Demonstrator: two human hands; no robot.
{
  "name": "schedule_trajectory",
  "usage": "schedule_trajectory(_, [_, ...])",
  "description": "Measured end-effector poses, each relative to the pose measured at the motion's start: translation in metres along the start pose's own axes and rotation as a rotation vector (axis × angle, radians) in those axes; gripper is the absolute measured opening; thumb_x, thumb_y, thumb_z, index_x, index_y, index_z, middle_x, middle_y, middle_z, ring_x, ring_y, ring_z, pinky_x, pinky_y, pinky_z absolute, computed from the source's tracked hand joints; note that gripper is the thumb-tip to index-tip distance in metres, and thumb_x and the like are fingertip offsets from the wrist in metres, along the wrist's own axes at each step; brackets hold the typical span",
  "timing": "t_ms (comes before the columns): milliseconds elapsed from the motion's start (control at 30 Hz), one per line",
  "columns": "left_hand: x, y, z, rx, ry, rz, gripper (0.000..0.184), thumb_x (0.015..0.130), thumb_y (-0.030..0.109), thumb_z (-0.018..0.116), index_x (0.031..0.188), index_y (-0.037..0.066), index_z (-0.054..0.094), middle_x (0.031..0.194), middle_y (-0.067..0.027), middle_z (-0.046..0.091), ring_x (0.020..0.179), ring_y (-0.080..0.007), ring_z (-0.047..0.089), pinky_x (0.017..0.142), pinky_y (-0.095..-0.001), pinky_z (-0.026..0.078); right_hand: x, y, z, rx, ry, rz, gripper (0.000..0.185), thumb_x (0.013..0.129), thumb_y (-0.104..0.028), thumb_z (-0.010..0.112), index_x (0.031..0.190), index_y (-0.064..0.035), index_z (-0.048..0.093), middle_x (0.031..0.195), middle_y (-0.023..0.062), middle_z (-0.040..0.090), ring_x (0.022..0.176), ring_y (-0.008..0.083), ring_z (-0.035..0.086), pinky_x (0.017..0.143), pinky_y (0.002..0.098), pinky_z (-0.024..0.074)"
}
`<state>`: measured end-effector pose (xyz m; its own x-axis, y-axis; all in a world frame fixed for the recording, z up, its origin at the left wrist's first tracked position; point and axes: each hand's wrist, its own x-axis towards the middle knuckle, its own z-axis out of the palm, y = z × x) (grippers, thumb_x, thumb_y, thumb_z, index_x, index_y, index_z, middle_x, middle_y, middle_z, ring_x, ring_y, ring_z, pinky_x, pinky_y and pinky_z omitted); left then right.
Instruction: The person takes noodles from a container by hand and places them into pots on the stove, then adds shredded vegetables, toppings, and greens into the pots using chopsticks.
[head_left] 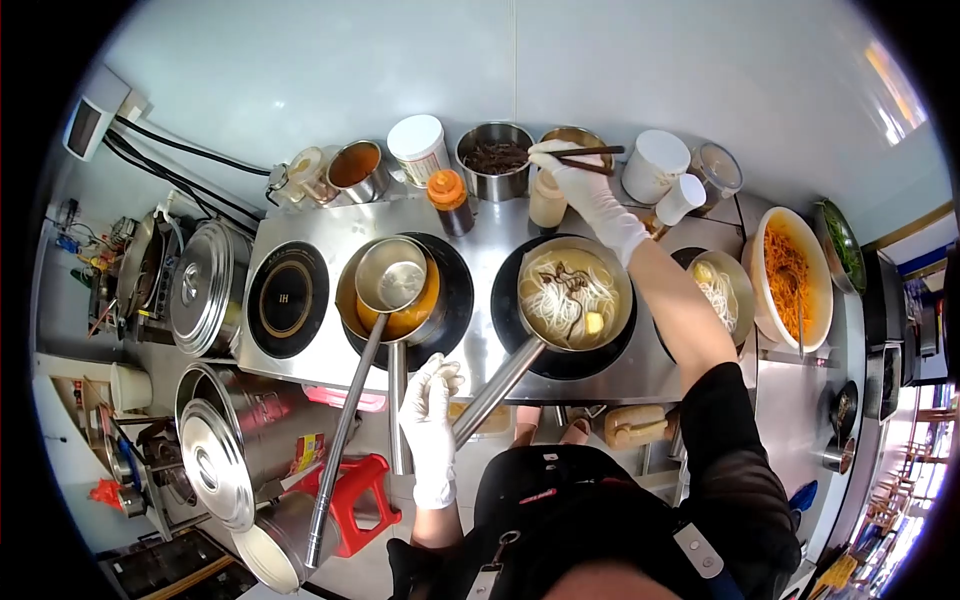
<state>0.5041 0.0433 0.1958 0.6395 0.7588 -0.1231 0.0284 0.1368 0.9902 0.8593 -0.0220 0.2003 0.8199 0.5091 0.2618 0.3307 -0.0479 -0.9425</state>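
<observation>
My right hand point(585, 190), in a white glove, is closed around dark chopsticks point(592, 152). It reaches to the back of the stove, over a squeeze bottle point(547, 205) with pale contents; whether it touches the bottle, I cannot tell. Below it, a saucepan point(522, 260) holds white noodles point(565, 300), dark strips and a yellow chunk point(594, 323) in broth. My left hand point(430, 400), also gloved, is raised with curled fingers between two pan handles, and nothing shows in it. A large ladle point(390, 275) rests in a pot of orange broth point(425, 305).
Along the back stand a steel pot of dark strips point(496, 160), an orange-capped bottle point(450, 200) and white tubs point(418, 145). Right are another noodle pan point(745, 300) and a bowl of orange shreds point(785, 270). Long handles jut over the stove's front edge. A red stool point(365, 505) stands below.
</observation>
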Motion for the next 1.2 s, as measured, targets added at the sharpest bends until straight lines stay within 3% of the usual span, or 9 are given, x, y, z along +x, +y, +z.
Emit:
schedule_trajectory(100, [0.003, -0.005, -0.010, -0.028, -0.004, -0.058, 0.028, 0.093, 0.006, 0.048, 0.119, -0.004, 0.053, 0.099, -0.0111, 0.065, 0.083, -0.0115, 0.060, 0.079, -0.0242, 0.048, 0.007, 0.020, 0.014, -0.118, 0.004, -0.130, 0.012, 0.079, -0.010, 0.065, 0.088, -0.0020, 0.065, 0.087, 0.0055, 0.066, 0.084, 0.0151, 0.060, 0.077, 0.0250, 0.0458])
schedule_trajectory(233, [0.009, -0.008, -0.014, -0.010, -0.001, -0.031, 0.028, 0.093, 0.006, 0.048, 0.119, -0.003, 0.053, 0.098, -0.0109, 0.065, 0.083, -0.0116, 0.060, 0.079, -0.0246, 0.048, 0.005, 0.014, 0.016, -0.356, 0.117, -0.258, 0.010, 0.081, -0.009, 0.064, 0.088, -0.0028, 0.065, 0.083, 0.0068, 0.064, 0.081, 0.0169, 0.060, 0.075, 0.0249, 0.0459])
schedule_trajectory(467, [0.019, -0.002, -0.006, 0.006, -0.026, -0.052, 0.027, 0.093, 0.007, 0.048, 0.118, -0.003, 0.054, 0.098, -0.0108, 0.065, 0.084, -0.0113, 0.059, 0.080, -0.0252, 0.048, -0.019, -0.020, -0.013, -0.097, 0.185, -0.360, 0.011, 0.082, -0.007, 0.064, 0.091, -0.0013, 0.067, 0.087, 0.0061, 0.068, 0.081, 0.0137, 0.063, 0.076, 0.0255, 0.0481])
schedule_trajectory(600, [0.022, 0.002, 0.006, -0.025, -0.064, -0.050, 0.027, 0.093, 0.008, 0.049, 0.117, -0.003, 0.054, 0.097, -0.0106, 0.065, 0.084, -0.0112, 0.060, 0.080, -0.0246, 0.048, -0.019, -0.004, -0.027, -0.192, 0.109, -0.155, 0.012, 0.083, -0.008, 0.064, 0.093, -0.0020, 0.067, 0.089, 0.0058, 0.068, 0.083, 0.0147, 0.063, 0.078, 0.0257, 0.0480])
schedule_trajectory(733, [0.020, -0.001, 0.010, -0.026, -0.073, -0.051, 0.026, 0.093, 0.008, 0.050, 0.117, -0.002, 0.054, 0.097, -0.0101, 0.065, 0.083, -0.0108, 0.060, 0.079, -0.0239, 0.047, -0.020, -0.004, -0.039, -0.348, 0.167, -0.194, 0.011, 0.084, -0.009, 0.063, 0.092, -0.0016, 0.065, 0.091, 0.0059, 0.067, 0.085, 0.0142, 0.062, 0.077, 0.0258, 0.0479])
schedule_trajectory(967, [0.015, -0.005, 0.009, -0.018, -0.067, -0.046, 0.026, 0.093, 0.008, 0.050, 0.117, -0.002, 0.055, 0.097, -0.0094, 0.065, 0.082, -0.0107, 0.060, 0.077, -0.0236, 0.047, -0.019, -0.012, -0.029, -0.041, 0.110, -0.169, 0.012, 0.084, -0.008, 0.062, 0.094, -0.0024, 0.066, 0.088, 0.0048, 0.066, 0.084, 0.0120, 0.061, 0.078, 0.0249, 0.0476])
schedule_trajectory(1000, [0.015, -0.005, 0.009, -0.017, -0.067, -0.042, 0.026, 0.093, 0.008, 0.050, 0.117, -0.002, 0.055, 0.097, -0.0094, 0.065, 0.082, -0.0107, 0.060, 0.077, -0.0236, 0.047, -0.018, -0.009, -0.026, 0.036, 0.067, -0.046, 0.013, 0.083, -0.009, 0.063, 0.093, -0.0031, 0.067, 0.088, 0.0043, 0.066, 0.085, 0.0125, 0.061, 0.079, 0.0251, 0.0475])
schedule_trajectory(1100, [0.012, -0.003, 0.009, -0.003, -0.060, -0.041, 0.026, 0.093, 0.009, 0.050, 0.116, -0.002, 0.055, 0.096, -0.0093, 0.065, 0.081, -0.0107, 0.059, 0.077, -0.0235, 0.047, -0.013, 0.010, -0.018, 0.071, -0.019, 0.005, 0.014, 0.082, -0.013, 0.063, 0.092, -0.0034, 0.067, 0.089, 0.0042, 0.067, 0.084, 0.0142, 0.061, 0.076, 0.0258, 0.0476])
schedule_trajectory(1200, [0.010, -0.004, 0.006, -0.012, -0.047, -0.039, 0.026, 0.093, 0.008, 0.050, 0.117, -0.002, 0.055, 0.095, -0.0092, 0.065, 0.081, -0.0106, 0.059, 0.076, -0.0234, 0.047, -0.009, 0.011, -0.016, -0.259, 0.055, -0.163, 0.013, 0.083, -0.012, 0.062, 0.091, -0.0029, 0.067, 0.088, 0.0054, 0.067, 0.084, 0.0151, 0.062, 0.076, 0.0260, 0.0479])
